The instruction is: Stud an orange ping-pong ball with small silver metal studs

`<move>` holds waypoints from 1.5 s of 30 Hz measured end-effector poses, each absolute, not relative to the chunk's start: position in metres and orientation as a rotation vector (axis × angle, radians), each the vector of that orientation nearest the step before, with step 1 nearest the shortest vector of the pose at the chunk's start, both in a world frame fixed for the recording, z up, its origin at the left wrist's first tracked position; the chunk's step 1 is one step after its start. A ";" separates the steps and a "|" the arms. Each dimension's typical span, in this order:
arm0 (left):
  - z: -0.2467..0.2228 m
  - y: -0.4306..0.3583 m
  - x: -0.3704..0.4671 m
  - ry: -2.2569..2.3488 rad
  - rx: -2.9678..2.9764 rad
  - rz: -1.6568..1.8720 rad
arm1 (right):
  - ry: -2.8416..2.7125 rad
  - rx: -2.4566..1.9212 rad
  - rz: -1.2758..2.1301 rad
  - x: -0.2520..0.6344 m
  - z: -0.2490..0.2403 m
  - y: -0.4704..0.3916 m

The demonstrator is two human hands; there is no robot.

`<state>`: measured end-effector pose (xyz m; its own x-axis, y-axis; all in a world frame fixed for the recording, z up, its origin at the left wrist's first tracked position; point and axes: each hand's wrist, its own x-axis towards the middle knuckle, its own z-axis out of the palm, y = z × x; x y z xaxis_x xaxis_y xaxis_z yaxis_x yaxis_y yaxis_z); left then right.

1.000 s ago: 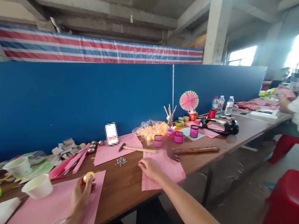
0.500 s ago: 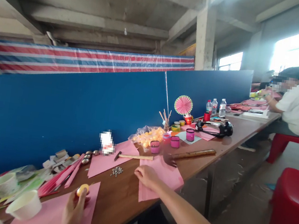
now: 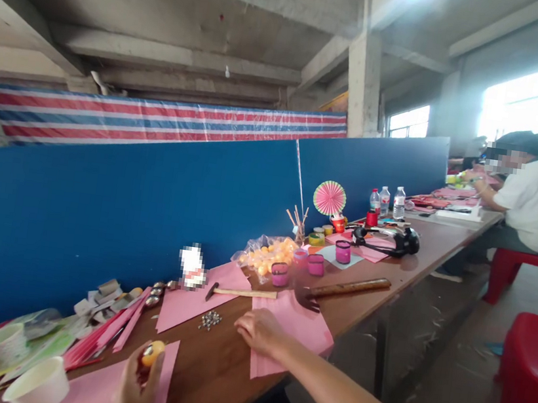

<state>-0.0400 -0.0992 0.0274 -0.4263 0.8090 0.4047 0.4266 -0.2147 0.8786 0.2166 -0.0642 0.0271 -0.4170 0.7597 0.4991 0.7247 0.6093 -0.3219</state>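
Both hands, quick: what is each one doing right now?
Left hand: closed around a yellow-orange ball.
Right hand: fingers curled closed over the pink paper; cannot tell whether it holds anything.

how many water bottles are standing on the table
3, in a row by the blue partition: a red-capped bottle on the left, the middle bottle and the right-hand bottle. More may be hidden among the farther clutter.
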 end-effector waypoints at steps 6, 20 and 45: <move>0.031 -0.104 -0.043 1.815 1.656 1.608 | -2.184 -1.235 0.232 0.219 0.033 -0.070; 0.027 -0.114 0.018 1.414 1.507 1.593 | -2.110 -1.076 0.555 0.190 0.038 -0.080; 0.003 -0.131 0.021 1.234 1.334 1.550 | -1.757 -0.854 0.795 0.159 0.016 -0.102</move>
